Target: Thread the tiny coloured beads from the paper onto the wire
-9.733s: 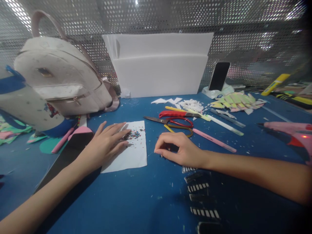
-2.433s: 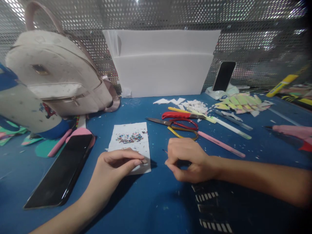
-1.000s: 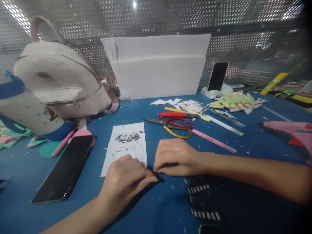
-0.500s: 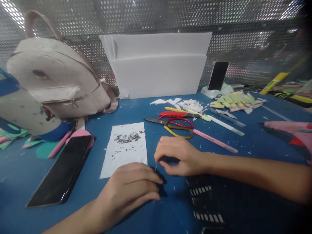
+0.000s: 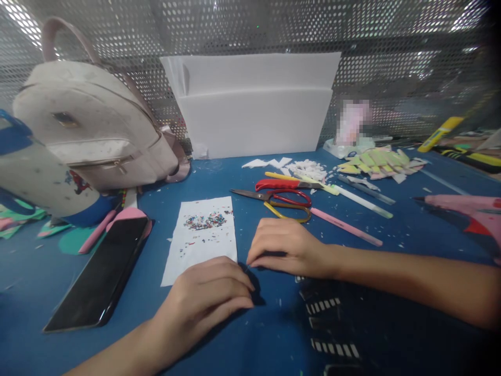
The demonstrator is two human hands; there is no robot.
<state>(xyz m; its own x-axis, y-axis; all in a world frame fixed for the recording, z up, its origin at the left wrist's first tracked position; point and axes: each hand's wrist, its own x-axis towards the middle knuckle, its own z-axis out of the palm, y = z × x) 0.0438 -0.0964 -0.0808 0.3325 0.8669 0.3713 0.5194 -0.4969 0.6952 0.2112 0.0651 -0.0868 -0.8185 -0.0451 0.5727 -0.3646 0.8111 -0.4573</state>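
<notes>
Coloured bits (image 5: 205, 222) on paper (image 5: 198, 251), likely light; pinch edges
Left hand (image 5: 211, 290), right hand (image 5: 285, 248) curled; cannot tell whether clamped

"What's carrying your things?"
"A blue table (image 5: 270, 342), flecked with little scraps. You have a white paper sheet (image 5: 183, 266) on it, with a black phone (image 5: 99, 277) to the left, overlapping a pink disc (image 5: 131, 212)."
"And right of your sheet?"
"Scissors (image 5: 291, 196), a red-handled cutter (image 5: 276, 184), a pink pen (image 5: 346, 226) and, well apart, a pink glue gun (image 5: 456, 202)."
"Farther from you?"
"A pale backpack (image 5: 96, 122) on the left."
</notes>
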